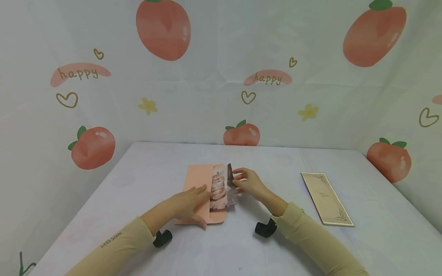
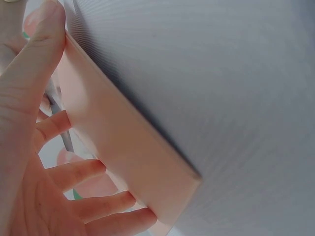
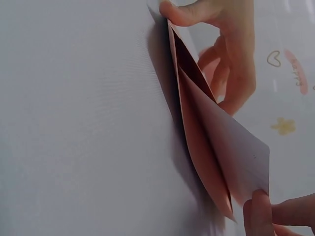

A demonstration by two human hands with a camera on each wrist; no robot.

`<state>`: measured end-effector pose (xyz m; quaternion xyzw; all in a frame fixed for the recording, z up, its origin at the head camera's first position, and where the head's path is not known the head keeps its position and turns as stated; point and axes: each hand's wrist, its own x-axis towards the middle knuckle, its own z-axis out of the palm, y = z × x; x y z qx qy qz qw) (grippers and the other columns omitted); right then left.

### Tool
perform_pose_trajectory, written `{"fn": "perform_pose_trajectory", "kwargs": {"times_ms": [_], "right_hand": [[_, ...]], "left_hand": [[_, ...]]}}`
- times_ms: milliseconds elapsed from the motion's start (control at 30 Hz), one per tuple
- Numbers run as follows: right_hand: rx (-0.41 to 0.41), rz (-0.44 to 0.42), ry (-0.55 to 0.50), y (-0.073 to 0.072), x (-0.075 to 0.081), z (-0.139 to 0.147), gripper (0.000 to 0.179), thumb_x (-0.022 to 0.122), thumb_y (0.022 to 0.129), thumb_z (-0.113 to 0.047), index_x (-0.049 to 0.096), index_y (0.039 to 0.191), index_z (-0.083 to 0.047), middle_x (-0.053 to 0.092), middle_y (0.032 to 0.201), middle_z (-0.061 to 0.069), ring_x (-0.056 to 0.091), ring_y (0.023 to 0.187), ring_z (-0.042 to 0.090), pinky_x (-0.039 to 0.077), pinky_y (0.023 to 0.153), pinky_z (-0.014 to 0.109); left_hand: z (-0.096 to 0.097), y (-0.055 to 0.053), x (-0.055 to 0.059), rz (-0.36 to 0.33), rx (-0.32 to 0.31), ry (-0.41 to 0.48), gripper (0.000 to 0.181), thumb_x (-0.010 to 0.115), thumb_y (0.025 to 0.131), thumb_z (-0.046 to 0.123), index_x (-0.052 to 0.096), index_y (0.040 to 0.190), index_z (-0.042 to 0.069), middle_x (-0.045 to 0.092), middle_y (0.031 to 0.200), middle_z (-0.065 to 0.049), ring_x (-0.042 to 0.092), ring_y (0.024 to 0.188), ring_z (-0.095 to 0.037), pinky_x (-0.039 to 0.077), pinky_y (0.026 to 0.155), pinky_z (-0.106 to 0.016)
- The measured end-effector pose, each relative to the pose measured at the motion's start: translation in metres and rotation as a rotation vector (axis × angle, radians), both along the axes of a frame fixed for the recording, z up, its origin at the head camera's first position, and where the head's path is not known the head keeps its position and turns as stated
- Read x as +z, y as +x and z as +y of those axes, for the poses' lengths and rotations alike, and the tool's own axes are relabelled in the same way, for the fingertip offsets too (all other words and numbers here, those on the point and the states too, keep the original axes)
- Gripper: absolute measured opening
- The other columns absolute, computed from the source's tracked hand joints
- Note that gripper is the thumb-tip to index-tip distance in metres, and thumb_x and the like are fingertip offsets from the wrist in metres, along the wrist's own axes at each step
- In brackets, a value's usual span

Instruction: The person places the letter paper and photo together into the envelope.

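Note:
A pink envelope [image 1: 199, 177] lies on the table, its mouth toward the right. From that mouth sticks a picture card [image 1: 219, 191] with a pink-and-white print and a dark strip along its right side; its left part is hidden inside. My left hand [image 1: 189, 202] presses on the envelope, fingers spread over its face and thumb [image 2: 42, 37] at the near edge. My right hand [image 1: 251, 184] pinches the card's outer edge. In the right wrist view the envelope [image 3: 199, 147] gapes around the card [image 3: 236, 142], whose pale back shows.
To the right lies a long beige panel [image 1: 326, 197] with a pale border and dark corner ornaments. Black wrist devices [image 1: 266, 229] hang under both forearms. Behind the white table [image 1: 269, 253] stands a curtain [image 1: 214, 42] printed with fruit and hearts.

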<state>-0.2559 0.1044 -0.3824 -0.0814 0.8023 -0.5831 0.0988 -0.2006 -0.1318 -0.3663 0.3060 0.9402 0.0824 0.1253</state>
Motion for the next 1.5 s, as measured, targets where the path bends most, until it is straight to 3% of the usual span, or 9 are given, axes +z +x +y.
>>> {"fn": "perform_pose_trajectory", "kwargs": {"times_ms": [467, 867, 1500], "right_hand": [[-0.01, 0.013, 0.012, -0.001, -0.006, -0.013, 0.037, 0.058, 0.087, 0.003, 0.052, 0.124, 0.005, 0.062, 0.102, 0.021, 0.061, 0.065, 0.008, 0.056, 0.057, 0.025], [0.014, 0.006, 0.01, 0.004, -0.003, -0.021, 0.04, 0.056, 0.086, 0.006, 0.05, 0.125, 0.008, 0.061, 0.104, 0.024, 0.061, 0.066, 0.01, 0.057, 0.058, 0.027], [0.044, 0.044, 0.021, 0.003, -0.008, -0.033, 0.043, 0.057, 0.083, 0.008, 0.049, 0.126, 0.011, 0.062, 0.108, 0.028, 0.067, 0.091, 0.03, 0.058, 0.068, 0.03]], "left_hand": [[0.001, 0.0, 0.002, -0.019, 0.025, 0.002, 0.086, 0.072, 0.066, 0.061, 0.04, 0.134, 0.019, 0.027, 0.152, -0.021, 0.032, 0.133, -0.049, 0.038, 0.103, -0.058], [0.001, 0.001, 0.002, -0.032, 0.039, -0.006, 0.091, 0.072, 0.068, 0.059, 0.036, 0.141, 0.019, 0.027, 0.152, -0.018, 0.032, 0.133, -0.05, 0.039, 0.101, -0.059], [0.001, 0.002, 0.003, -0.022, 0.033, -0.009, 0.094, 0.072, 0.066, 0.059, 0.037, 0.142, 0.016, 0.026, 0.152, -0.02, 0.032, 0.133, -0.049, 0.037, 0.104, -0.057]]}}
